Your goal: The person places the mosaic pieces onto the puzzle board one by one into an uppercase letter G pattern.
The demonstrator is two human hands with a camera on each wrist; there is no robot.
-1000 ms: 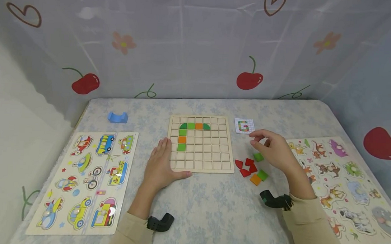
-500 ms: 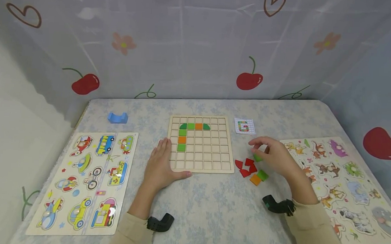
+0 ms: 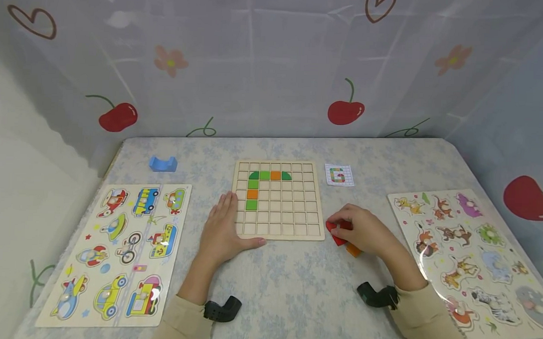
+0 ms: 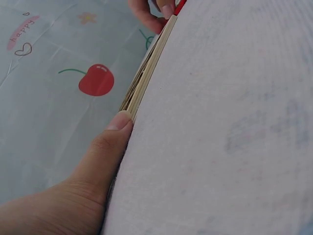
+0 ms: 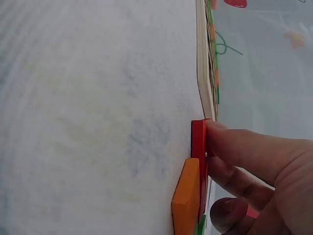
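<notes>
A pale wooden grid board point(image 3: 279, 199) with a matt, unvarnished face and layered ply edge lies on a soft printed tablecloth point(image 3: 294, 290). Painted wooden tiles point(image 3: 338, 236), red and orange, look smooth with a dull sheen. The paper card point(image 3: 339, 175) is matt; the backdrop point(image 3: 275, 65) a slightly glossy plastic sheet.

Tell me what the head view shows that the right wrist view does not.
Head only: the left hand flat beside the grid board, the pattern card, the blue block and both picture puzzles.
Right wrist only: the orange tile seen edge-on, next to the red tile.
Both: the right hand with fingers on the red tiles beside the board.
</notes>
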